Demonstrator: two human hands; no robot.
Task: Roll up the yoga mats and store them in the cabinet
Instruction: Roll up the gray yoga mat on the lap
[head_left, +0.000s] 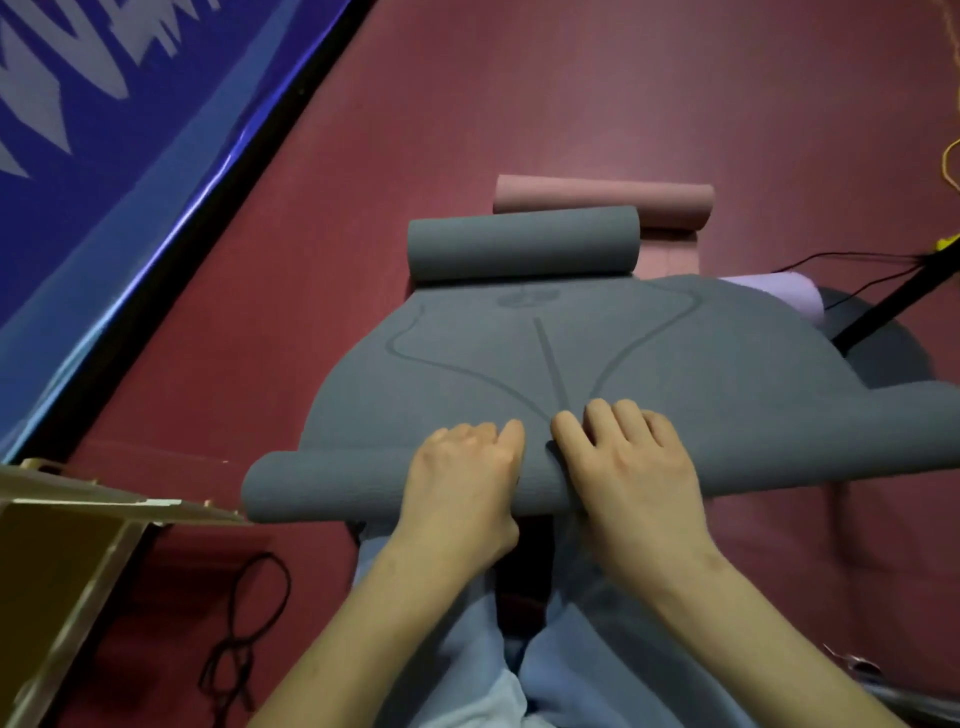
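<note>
Grey yoga mat (597, 364) lies spread on the dark red floor (571, 93) in the middle of the scene, its near end turned up into a low roll that runs left to right just in front of the person's knees. Both hands sit side by side on the middle of that roll: the left hand (462, 478) is curled over it with the fingers bent down onto the flat part of the mat, and the right hand (623, 462) is curled over it in the same way, thumb close to the left hand's fingers. At the far end of the spread mat lies a rolled grey mat (524, 241), touching its edge. Just behind that one, a little to the right, lies a rolled pink mat (602, 195). To the right, partly hidden by the spread mat, the end of a lilac roll (784, 293) shows, near a black stand (883, 301) and thin black cables. At the near left stands an open cardboard box (62, 561), with a black cord (244, 634) looped on the floor just beside it. Along the far left runs a blue banner (104, 130) with white markings.
</note>
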